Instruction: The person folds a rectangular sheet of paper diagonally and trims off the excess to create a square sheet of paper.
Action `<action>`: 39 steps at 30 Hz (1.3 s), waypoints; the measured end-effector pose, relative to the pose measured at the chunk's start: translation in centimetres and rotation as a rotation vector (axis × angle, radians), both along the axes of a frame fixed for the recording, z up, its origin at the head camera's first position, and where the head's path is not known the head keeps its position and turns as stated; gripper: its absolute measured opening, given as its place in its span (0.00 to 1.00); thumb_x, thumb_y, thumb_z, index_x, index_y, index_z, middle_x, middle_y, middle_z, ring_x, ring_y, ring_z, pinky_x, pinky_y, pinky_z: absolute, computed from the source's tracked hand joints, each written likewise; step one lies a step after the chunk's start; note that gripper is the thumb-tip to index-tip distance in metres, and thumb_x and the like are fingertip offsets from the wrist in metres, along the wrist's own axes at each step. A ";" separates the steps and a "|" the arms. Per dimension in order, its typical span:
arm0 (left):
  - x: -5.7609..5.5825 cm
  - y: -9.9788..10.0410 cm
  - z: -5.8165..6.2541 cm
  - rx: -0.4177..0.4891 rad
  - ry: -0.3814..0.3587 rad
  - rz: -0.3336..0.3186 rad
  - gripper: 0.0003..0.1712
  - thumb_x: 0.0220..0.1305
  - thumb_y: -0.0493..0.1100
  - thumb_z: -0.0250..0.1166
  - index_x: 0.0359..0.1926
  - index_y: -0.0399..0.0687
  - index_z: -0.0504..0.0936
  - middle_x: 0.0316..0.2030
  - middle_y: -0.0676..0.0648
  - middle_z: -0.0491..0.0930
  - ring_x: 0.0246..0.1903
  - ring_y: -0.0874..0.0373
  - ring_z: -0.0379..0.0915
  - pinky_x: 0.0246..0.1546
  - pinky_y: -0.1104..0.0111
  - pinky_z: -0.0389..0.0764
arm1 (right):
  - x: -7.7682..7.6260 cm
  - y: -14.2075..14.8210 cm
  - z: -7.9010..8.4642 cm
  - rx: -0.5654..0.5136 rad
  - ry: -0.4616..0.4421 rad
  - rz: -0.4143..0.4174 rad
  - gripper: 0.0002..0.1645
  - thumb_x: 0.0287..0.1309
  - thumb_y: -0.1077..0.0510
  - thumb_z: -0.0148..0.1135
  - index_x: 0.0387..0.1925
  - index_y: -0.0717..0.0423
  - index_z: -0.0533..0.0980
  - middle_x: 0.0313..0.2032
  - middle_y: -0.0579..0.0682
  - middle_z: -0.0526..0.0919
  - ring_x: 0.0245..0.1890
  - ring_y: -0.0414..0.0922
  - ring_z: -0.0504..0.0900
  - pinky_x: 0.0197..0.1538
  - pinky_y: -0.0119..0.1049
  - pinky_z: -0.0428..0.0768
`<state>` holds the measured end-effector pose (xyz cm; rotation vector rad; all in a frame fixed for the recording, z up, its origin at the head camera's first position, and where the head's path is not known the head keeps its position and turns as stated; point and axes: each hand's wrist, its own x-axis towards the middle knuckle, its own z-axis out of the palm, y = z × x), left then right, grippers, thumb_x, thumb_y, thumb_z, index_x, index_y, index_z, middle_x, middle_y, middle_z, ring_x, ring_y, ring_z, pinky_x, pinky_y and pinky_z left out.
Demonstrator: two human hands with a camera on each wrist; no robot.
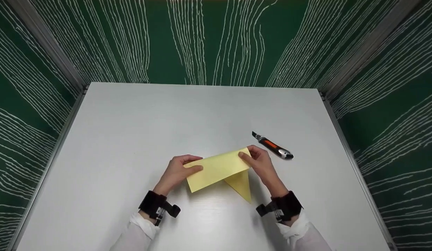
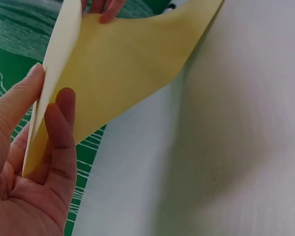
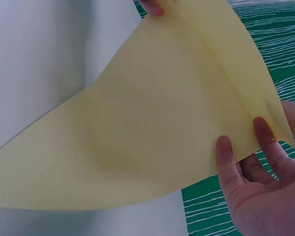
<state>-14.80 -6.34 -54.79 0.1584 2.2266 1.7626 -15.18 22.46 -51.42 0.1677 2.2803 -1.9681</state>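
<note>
A sheet of yellow paper [image 1: 217, 169] is held up between both hands, a folded strip facing the head camera and a pointed flap hanging below it on the right. My left hand [image 1: 180, 170] pinches the strip's left end, thumb on the near face. At the right end, my right hand [image 1: 261, 163] grips the upper corner with the thumb in front. In the left wrist view the paper [image 2: 128, 64] bends away from the fold, some left fingers behind the strip. From the right wrist, two right fingertips [image 3: 225, 147] press the broad face of the paper.
A utility knife [image 1: 273, 146] with a black, orange and silver handle lies just beyond the right hand, its blade end pointing away to the left. The white table [image 1: 149, 115] is bordered by green walls [image 1: 289, 31] with wavy white lines.
</note>
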 end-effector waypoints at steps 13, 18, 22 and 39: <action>-0.2 -0.3 -0.4 -0.254 0.159 -0.121 0.17 0.52 0.54 0.70 0.43 0.58 0.86 0.41 0.54 0.86 0.41 0.63 0.79 0.44 0.67 0.77 | 0.1 -1.0 -0.6 0.076 0.112 -0.079 0.12 0.50 0.59 0.70 0.34 0.64 0.83 0.28 0.45 0.85 0.28 0.37 0.79 0.32 0.26 0.76; -0.3 -0.4 -0.4 -0.310 0.189 -0.138 0.13 0.53 0.52 0.69 0.40 0.57 0.87 0.37 0.54 0.86 0.32 0.65 0.76 0.37 0.71 0.76 | 0.1 -1.1 -0.8 0.075 0.123 -0.091 0.11 0.48 0.61 0.71 0.33 0.65 0.83 0.27 0.47 0.85 0.26 0.36 0.78 0.31 0.26 0.75; -0.4 -0.4 -0.5 -0.315 0.190 -0.132 0.11 0.53 0.52 0.70 0.37 0.58 0.88 0.34 0.54 0.86 0.28 0.66 0.74 0.31 0.74 0.74 | 0.4 -1.5 0.1 0.047 0.126 -0.101 0.10 0.48 0.65 0.70 0.33 0.69 0.82 0.27 0.48 0.84 0.25 0.35 0.77 0.31 0.25 0.75; -0.1 1.5 1.1 -0.474 0.257 -0.311 0.15 0.58 0.58 0.65 0.41 0.57 0.82 0.30 0.56 0.83 0.25 0.65 0.71 0.27 0.72 0.71 | 1.5 -2.0 1.9 0.053 0.239 -0.095 0.08 0.48 0.68 0.69 0.32 0.70 0.81 0.25 0.47 0.82 0.23 0.34 0.74 0.28 0.24 0.72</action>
